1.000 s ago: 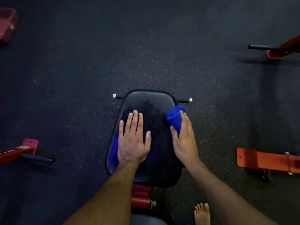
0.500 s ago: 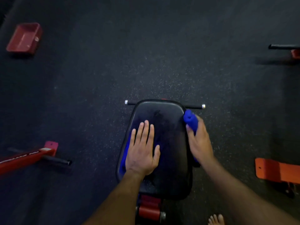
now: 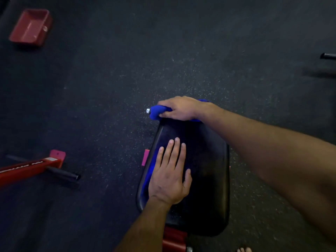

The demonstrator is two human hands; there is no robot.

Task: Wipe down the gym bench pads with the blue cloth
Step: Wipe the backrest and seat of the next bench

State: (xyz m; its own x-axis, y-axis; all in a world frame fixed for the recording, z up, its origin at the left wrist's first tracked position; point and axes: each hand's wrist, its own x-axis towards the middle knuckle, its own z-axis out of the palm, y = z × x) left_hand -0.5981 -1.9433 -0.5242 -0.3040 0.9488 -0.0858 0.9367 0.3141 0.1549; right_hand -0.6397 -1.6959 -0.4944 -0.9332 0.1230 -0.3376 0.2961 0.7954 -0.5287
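A black bench pad [image 3: 205, 179] fills the near middle of the view, its long axis running from near to far and leaning a little to the right as it comes nearer. Its far end is narrower and rounded; its near end is wider, with red frame [image 3: 174, 240] showing just below it.

The left hand [image 3: 170, 176] lies flat on the left part of the pad, palm down, fingers straight and close together pointing far, thumb out to the right. A blue glow shows on the pad's left edge beside this hand.

The right hand [image 3: 179, 109] reaches across from the right to the pad's far end, fingers pointing left and curled over the blue cloth [image 3: 157, 112]. The cloth is bunched into a roll lying left to right along the far edge of the pad, its left end sticking out past the fingertips and touching a small metal bar end [image 3: 148, 111]. A bit more blue shows behind the wrist at the right.

The floor [image 3: 109, 79] is dark speckled rubber. On it at far left sits a red tray [image 3: 30, 27]. At near left a red beam [image 3: 27, 169] with a black bar [image 3: 62, 173] across it lies well apart from the pad. Another black bar [image 3: 328, 56] shows at the far right edge. Bare toes [image 3: 244, 249] peek in at the near edge.
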